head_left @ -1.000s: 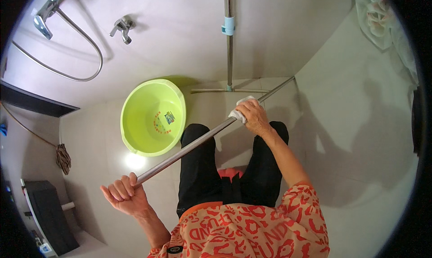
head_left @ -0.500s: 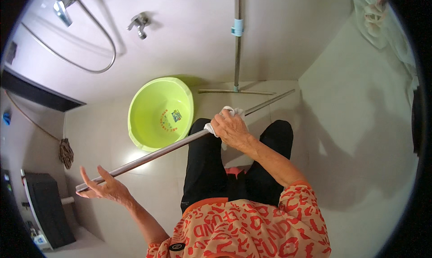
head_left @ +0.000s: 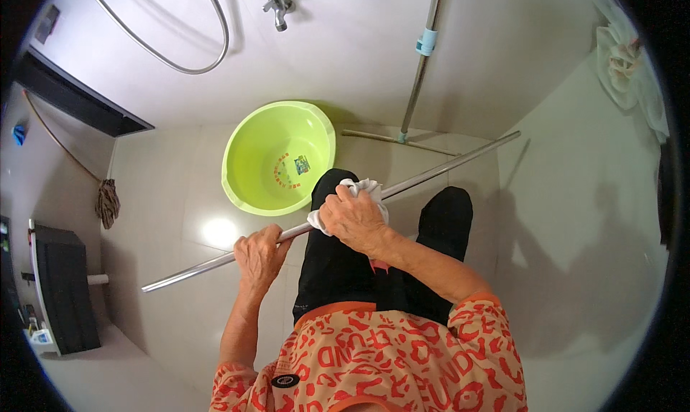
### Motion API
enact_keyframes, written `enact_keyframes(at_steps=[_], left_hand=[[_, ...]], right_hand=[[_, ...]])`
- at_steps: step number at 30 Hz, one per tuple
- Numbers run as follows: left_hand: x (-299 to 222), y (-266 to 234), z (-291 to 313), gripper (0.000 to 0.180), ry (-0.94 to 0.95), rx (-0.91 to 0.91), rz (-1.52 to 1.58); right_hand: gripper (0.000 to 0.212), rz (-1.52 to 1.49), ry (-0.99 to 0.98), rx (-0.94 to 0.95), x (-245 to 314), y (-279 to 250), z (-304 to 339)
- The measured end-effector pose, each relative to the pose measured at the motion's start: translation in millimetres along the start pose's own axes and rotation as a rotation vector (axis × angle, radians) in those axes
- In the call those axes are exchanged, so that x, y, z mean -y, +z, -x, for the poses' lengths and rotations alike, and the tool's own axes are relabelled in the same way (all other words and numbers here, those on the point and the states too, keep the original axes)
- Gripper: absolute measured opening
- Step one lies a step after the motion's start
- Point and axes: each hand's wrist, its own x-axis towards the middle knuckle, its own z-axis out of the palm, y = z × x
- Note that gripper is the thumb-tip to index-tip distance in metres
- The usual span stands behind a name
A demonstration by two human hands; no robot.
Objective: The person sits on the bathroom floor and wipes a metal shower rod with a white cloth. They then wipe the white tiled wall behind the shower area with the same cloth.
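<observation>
A long shiny metal pole (head_left: 194, 269) slants across in front of me, its left end low and its right end up near the wall. My left hand (head_left: 260, 255) is wrapped round it, left of my knee. Further right, my right hand (head_left: 353, 218) presses a white cloth (head_left: 370, 190) round the pole, just over my left thigh. The cloth bunches out on both sides of that hand and hides the pole beneath it.
A lime-green plastic basin (head_left: 244, 171) sits on the tiled floor ahead. Behind it, a metal stand with a blue clamp (head_left: 426, 42) leans at the wall. A tap (head_left: 279, 11) and shower hose (head_left: 190, 70) are above; a mop (head_left: 107, 203) and black cabinet (head_left: 66, 290) stand left.
My left hand has gone from open at the pole's left end to closed round it nearer the middle. The pole has shifted right and up. The whole view has shifted too.
</observation>
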Motion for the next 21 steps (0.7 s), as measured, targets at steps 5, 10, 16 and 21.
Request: enact_keyframes(at_steps=[5, 10, 16, 21], left_hand=[[4, 21, 9, 0.034, 0.014, 0.006, 0.041], [4, 31, 6, 0.042, 0.007, 0.02, 0.145], [-7, 29, 0, 0.042, -0.056, 0.123, 0.265], [-13, 19, -6, 0.047, -0.12, 0.292, 0.361]], right_hand=[[0.009, -0.018, -0.002, 0.022, -11, 7, 9], [0.007, 0.153, 0.064, 0.045, -57, -13, 32], [0.006, 0.275, 0.227, -0.18, -116, -31, 57], [0.01, 0.415, 0.309, -0.322, -102, -33, 50]])
